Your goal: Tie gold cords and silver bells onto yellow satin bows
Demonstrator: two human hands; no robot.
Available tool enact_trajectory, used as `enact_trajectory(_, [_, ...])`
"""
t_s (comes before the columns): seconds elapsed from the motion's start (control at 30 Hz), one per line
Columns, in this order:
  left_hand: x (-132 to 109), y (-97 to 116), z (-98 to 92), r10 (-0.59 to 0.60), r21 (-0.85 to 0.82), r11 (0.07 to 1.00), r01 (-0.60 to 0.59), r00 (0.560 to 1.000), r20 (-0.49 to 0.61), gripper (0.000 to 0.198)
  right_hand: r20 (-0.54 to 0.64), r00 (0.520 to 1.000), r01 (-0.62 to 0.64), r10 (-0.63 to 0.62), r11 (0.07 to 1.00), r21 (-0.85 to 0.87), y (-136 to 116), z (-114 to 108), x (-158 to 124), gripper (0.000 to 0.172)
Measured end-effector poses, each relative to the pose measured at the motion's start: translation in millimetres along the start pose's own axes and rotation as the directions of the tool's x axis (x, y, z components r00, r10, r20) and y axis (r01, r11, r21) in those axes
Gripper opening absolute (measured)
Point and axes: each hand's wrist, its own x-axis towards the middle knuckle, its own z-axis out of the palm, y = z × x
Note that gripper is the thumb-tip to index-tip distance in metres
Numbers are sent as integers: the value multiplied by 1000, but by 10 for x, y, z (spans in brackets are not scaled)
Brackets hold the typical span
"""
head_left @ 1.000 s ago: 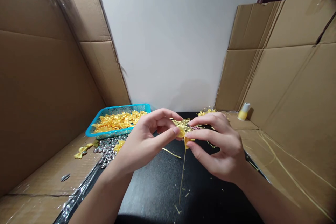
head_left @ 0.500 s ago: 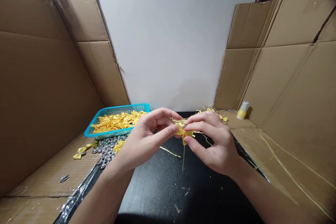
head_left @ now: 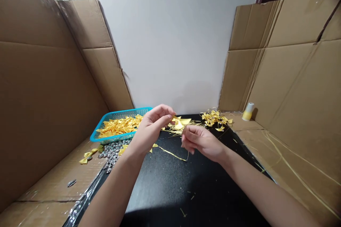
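Observation:
My left hand (head_left: 157, 120) pinches a yellow ribbon bow (head_left: 181, 122) between thumb and fingertips, above the black tabletop (head_left: 165, 184). To the right and slightly lower, my right hand (head_left: 199, 140) has its fingers curled together, apart from the bow. A thin gold strand (head_left: 188, 156) hangs below those fingers and seems pinched in them; its upper part is hidden. Behind the bow lies a spread of cut gold strands (head_left: 174, 130). Another gold strand (head_left: 172, 153) lies on the black surface between my forearms.
At left, a blue basket (head_left: 93, 135) holds many yellow bows. Silver beads (head_left: 112, 152) lie before it, with loose bows (head_left: 86, 156) alongside. Finished-looking bows with strands (head_left: 214, 117) pile at back right, near a yellow-white spool (head_left: 248, 111). Cardboard walls (head_left: 293, 78) flank both sides.
Both hands were together at the bow; now my right hand has drawn away down from it with its fingers curled. My left hand has shifted slightly left, still with the bow.

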Motion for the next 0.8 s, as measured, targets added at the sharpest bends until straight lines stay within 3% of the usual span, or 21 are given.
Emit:
enact_trajectory(0.13, [19,25,-87,-80,49,996,70,966,246,10,10,1000,-2,3,1000,-18,-152,-301,-34,43])
enact_trajectory(0.23, [37,59,-103,-115,137,988,69,928,356,11,1,1000,-16,17,994,-112,-394,-563,-132,37])
enact_trajectory(0.33, [26,40,-74,-155,240,969,57,898,412,8,-132,991,-69,6,876,-477,-614,-766,-240,35])
enact_trajectory(0.43, [-75,-55,-41,-181,387,922,-11,871,456,5,-199,980,-142,15,751,-645,-692,-888,-279,35])
enact_trajectory(0.57, [-349,-223,-26,16,499,823,-272,888,459,8,-181,981,-174,63,695,-698,-584,-958,-207,34])
enact_trajectory(0.67, [-550,-297,-18,176,555,697,-454,859,481,15,-204,978,-183,53,689,-701,-494,-979,-136,36])
enact_trajectory(0.8, [-687,-322,5,253,580,597,-555,816,521,17,-258,966,-206,23,672,-712,-485,-972,-129,36])
